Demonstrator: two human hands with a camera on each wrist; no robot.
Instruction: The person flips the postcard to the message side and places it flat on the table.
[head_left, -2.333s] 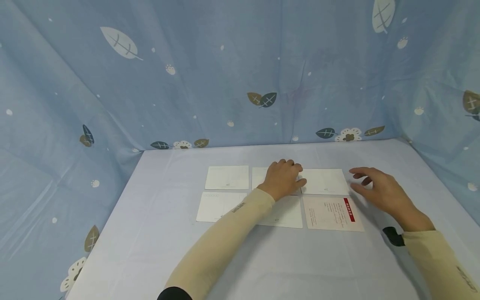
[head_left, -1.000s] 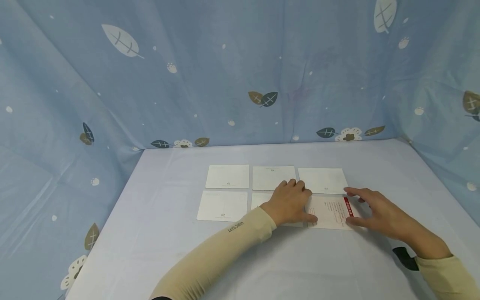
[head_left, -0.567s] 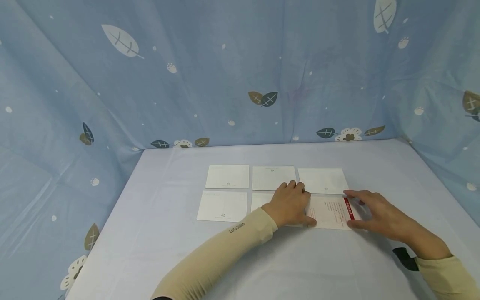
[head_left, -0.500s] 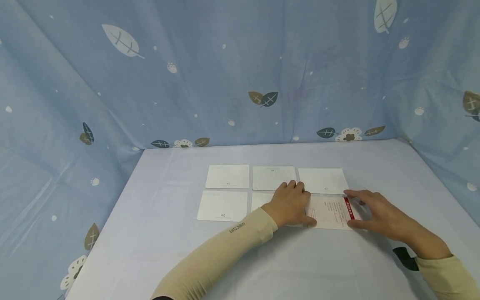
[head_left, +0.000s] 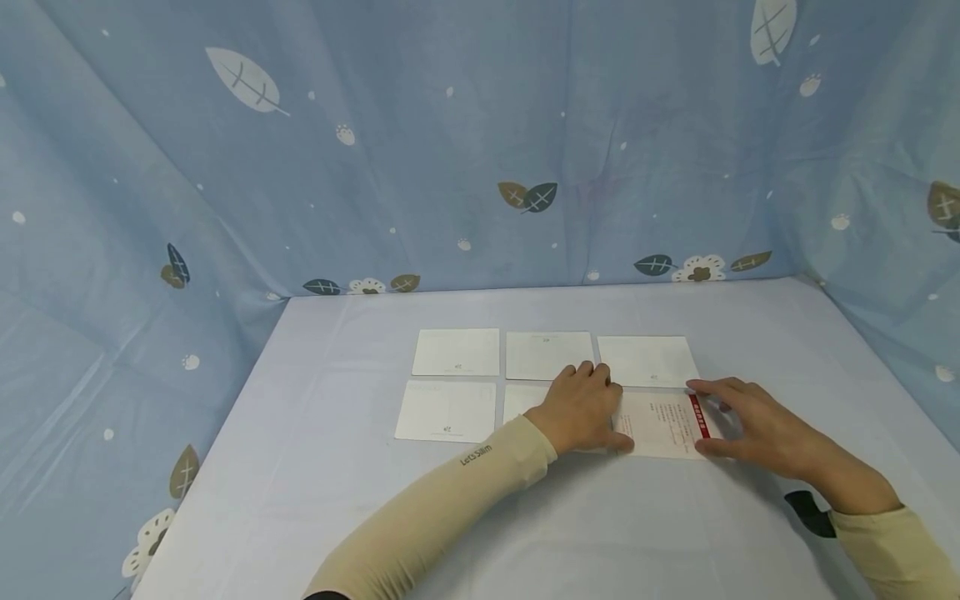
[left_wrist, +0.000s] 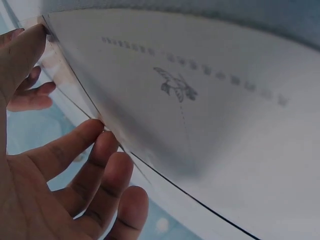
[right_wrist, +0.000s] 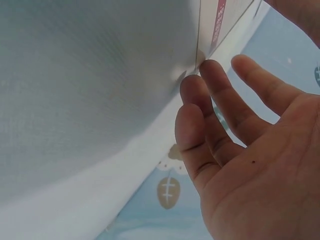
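A pinkish-white printed card with a red stripe (head_left: 660, 425) lies flat at the front right of two rows of cards. My left hand (head_left: 577, 408) touches its left side, thumb at the near corner, and partly covers the front middle card (head_left: 521, 400). In the left wrist view that white card (left_wrist: 165, 120) shows a small bird drawing; the fingertips (left_wrist: 92, 125) meet the seam beside it. My right hand (head_left: 772, 437) has thumb and index finger spread at the striped card's right edge, other fingers loosely bent.
White cards lie at the front left (head_left: 446, 412), back left (head_left: 456, 352), back middle (head_left: 549, 354) and back right (head_left: 648, 360), with narrow gaps between them. They rest on a white-covered table (head_left: 330, 467). A blue leaf-patterned curtain (head_left: 420, 150) rises behind and at the sides.
My left hand has come from the back middle card forward and slightly right to the striped card. My right hand has moved nearer the body, to that card's right edge. Lately both hold almost still.
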